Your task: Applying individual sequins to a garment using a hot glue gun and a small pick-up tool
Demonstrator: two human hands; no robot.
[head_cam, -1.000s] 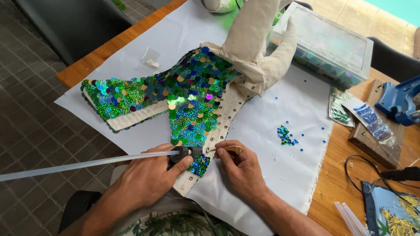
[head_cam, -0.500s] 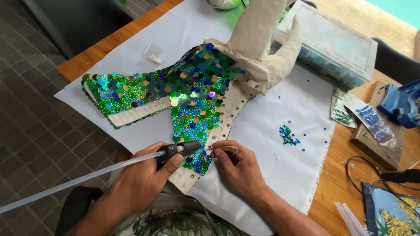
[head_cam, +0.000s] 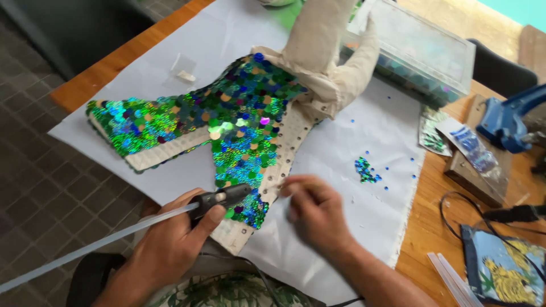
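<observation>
The left hand [head_cam: 170, 247] is clamped on a glue gun [head_cam: 219, 199], its nozzle at the lower edge of the sequinned boot [head_cam: 227, 122] — lying on white cloth [head_cam: 364, 136]. Just right, the right hand [head_cam: 315, 210] hovers blurred at the boot's eyelet strip — fingers loosely curled, holding nothing I can make out. Further right lie loose sequins [head_cam: 364, 169].

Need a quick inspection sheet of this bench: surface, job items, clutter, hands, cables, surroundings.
Surface: wooden table under a white cloth sheet.
Job's things: canvas boot partly covered in green-blue sequins; glue gun with a clear glue stick.
Clutter: loose sequin pile, clear bead box, sequin packets, spare glue sticks, blue tool, printed pouch.
Grippers: left hand grips the glue gun; right hand blurred, beside the boot's eyelet edge.
Cables: black cable by the pouch.
Surroundings: tiled floor, dark chair.
</observation>
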